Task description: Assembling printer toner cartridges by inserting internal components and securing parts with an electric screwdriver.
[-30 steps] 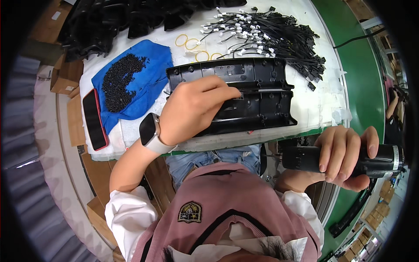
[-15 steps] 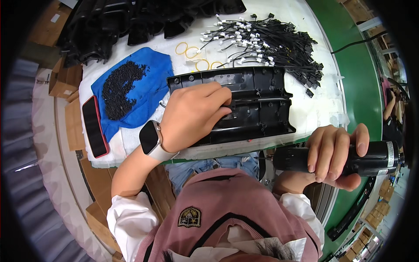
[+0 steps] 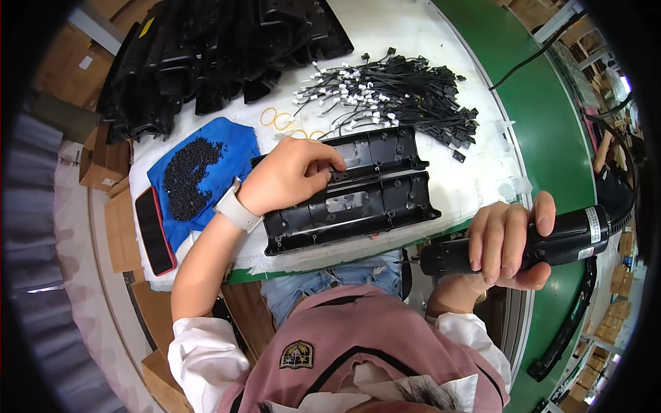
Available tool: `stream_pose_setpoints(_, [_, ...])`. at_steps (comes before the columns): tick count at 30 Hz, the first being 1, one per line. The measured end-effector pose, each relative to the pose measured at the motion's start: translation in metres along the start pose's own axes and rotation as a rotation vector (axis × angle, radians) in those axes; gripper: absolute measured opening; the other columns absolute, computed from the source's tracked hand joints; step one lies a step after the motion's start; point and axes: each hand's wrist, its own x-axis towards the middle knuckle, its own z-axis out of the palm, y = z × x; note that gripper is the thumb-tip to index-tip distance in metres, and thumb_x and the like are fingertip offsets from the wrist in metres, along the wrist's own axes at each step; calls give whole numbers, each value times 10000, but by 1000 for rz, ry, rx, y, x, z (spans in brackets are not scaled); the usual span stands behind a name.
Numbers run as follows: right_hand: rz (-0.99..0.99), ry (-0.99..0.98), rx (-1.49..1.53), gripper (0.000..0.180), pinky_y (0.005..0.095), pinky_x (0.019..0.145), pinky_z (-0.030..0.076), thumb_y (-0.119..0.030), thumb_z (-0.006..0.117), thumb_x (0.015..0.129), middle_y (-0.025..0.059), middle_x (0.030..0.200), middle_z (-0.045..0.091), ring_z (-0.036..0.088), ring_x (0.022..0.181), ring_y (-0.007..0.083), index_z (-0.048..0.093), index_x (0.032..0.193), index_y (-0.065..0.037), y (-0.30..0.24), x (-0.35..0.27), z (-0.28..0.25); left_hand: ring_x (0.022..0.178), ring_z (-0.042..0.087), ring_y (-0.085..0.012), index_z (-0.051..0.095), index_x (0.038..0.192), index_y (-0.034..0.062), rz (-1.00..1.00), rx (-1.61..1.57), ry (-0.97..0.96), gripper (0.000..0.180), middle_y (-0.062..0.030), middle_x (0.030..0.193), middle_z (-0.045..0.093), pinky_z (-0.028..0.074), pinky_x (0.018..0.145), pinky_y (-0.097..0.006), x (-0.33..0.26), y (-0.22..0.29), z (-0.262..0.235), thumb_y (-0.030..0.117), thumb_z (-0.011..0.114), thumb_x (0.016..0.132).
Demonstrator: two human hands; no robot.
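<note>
A long black plastic panel (image 3: 385,199) lies flat on the white table (image 3: 475,179) in front of me. My left hand (image 3: 286,175), with a white watch on the wrist, rests on the panel's left part, its fingertips pinched at a spot near the panel's upper middle. My right hand (image 3: 509,241) grips a black electric screwdriver (image 3: 571,237) held level off the table's near right edge, its bit pointing left, apart from the panel.
A blue cloth (image 3: 227,148) holds a heap of small black screws (image 3: 189,172). A dark phone (image 3: 153,230) lies at the left. Black cables with white plugs (image 3: 392,93), yellow rings (image 3: 275,118) and stacked black panels (image 3: 206,48) fill the back. A green conveyor (image 3: 551,117) runs along the right.
My left hand's fingertips have slid right and up along the panel. My right hand with the screwdriver has stayed off the table's near right edge.
</note>
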Motion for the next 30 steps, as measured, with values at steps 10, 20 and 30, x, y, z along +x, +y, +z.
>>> stream_pose_setpoints(10, [-44, 12, -37, 437, 255, 431, 486, -250, 698, 868, -2, 635, 599, 580, 432, 117, 367, 1117, -112, -2, 9, 0, 696, 604, -315, 704, 941, 18, 382, 269, 91, 227, -133, 787, 624, 487, 628, -350, 24, -29, -8, -49, 638, 734])
stream_pose_setpoints(20, [31, -79, -26, 459, 253, 425, 474, -259, 717, 857, -8, 627, 598, 577, 429, 122, 365, 1119, -124, 4, 33, -1, 801, 639, -270, 664, 734, 58, 602, 749, -80, 85, -76, 844, 602, 518, 655, -384, 39, -4, -22, 111, 603, 761])
stream_pose_setpoints(30, [163, -195, -41, 420, 187, 380, 442, -214, 726, 824, -40, 560, 585, 553, 379, 75, 388, 1050, -112, 20, 104, 3, 758, 609, -220, 657, 748, 105, 645, 714, -180, 58, -31, 780, 537, 491, 608, -355, 51, -16, -27, 131, 604, 749])
